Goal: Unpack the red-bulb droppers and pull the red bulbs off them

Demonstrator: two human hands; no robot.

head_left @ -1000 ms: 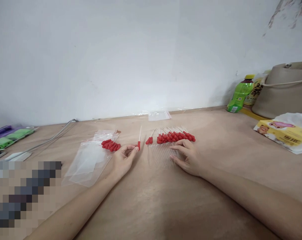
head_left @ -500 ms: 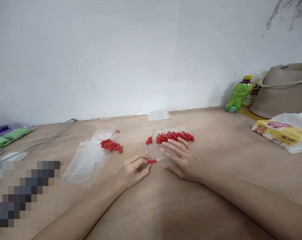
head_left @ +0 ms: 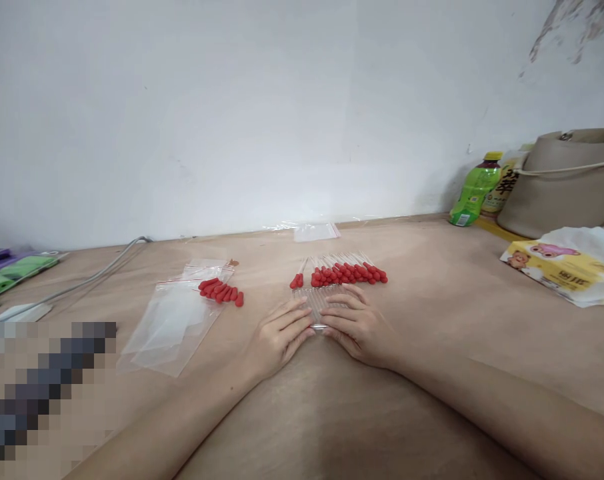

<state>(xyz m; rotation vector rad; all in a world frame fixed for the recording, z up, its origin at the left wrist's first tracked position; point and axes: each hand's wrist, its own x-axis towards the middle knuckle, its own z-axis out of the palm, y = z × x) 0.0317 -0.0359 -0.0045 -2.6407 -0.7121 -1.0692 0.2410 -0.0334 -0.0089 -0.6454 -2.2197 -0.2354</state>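
Both hands meet at a neat row of clear glass dropper tubes (head_left: 318, 301) lying side by side on the brown table. My left hand (head_left: 282, 333) pinches the left part of a clear dropper tube (head_left: 320, 327) lying crosswise at the near edge of the row. From the other side, my right hand (head_left: 359, 327) closes thumb and fingers on the same tube, its other fingers resting over the row. Whether a red bulb sits under the left fingers is hidden. Just behind lie many glass droppers with red rubber bulbs (head_left: 349, 273), their bulbs facing me.
To the left, loose red rubber bulbs (head_left: 222, 292) lie on clear zip bags (head_left: 175, 323). Another zip bag (head_left: 316, 232) is by the wall. A green bottle (head_left: 476, 190), a beige bag (head_left: 562, 183) and a tissue pack (head_left: 565, 267) stand right. A grey cable (head_left: 99, 275) crosses far left.
My left hand has moved slightly right and forward, onto the tubes. The red bulb it pinched on a tube no longer shows. My right hand has closed in from spread fingers.
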